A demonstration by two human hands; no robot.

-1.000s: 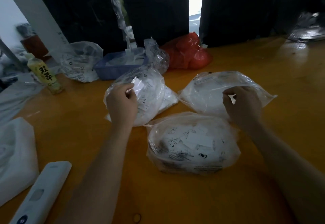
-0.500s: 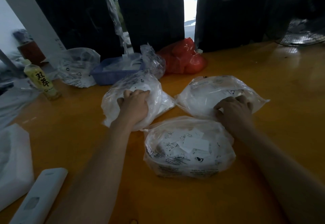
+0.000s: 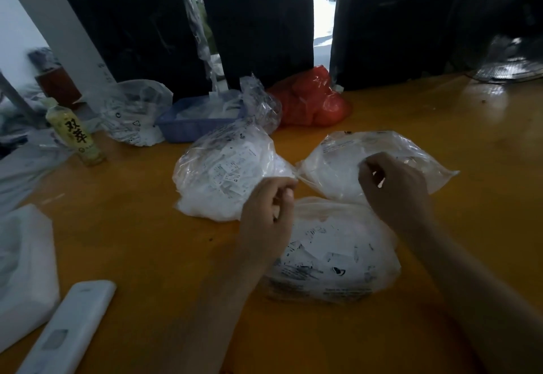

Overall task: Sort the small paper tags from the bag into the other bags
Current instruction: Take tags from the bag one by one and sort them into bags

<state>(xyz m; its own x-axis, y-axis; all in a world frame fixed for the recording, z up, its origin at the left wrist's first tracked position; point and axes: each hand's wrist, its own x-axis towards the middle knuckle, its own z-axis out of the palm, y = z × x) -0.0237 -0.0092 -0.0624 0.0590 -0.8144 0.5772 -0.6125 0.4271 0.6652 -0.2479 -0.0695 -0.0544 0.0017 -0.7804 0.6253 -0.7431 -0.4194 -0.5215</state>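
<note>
Three clear plastic bags of small white paper tags lie on the yellow table: a left bag (image 3: 226,173), a right bag (image 3: 338,165) and a near bag (image 3: 338,256). My left hand (image 3: 267,215) hovers over the near bag's left edge, with its fingers curled against the thumb and nothing visible in them. Above the right bag's front part is my right hand (image 3: 396,191), fingers curled. A sliver of white paper tag (image 3: 381,182) shows between them.
Behind the bags stand a blue basket (image 3: 194,126), a red plastic bag (image 3: 314,100) and another clear bag (image 3: 135,112). A drink bottle (image 3: 75,132) is at the left. A white remote (image 3: 67,332) and white foam (image 3: 23,268) lie near left. A fan (image 3: 505,62) sits far right.
My left hand has left the left bag and moved right and nearer, to the near bag's edge. The right hand has lifted off the right bag and curled.
</note>
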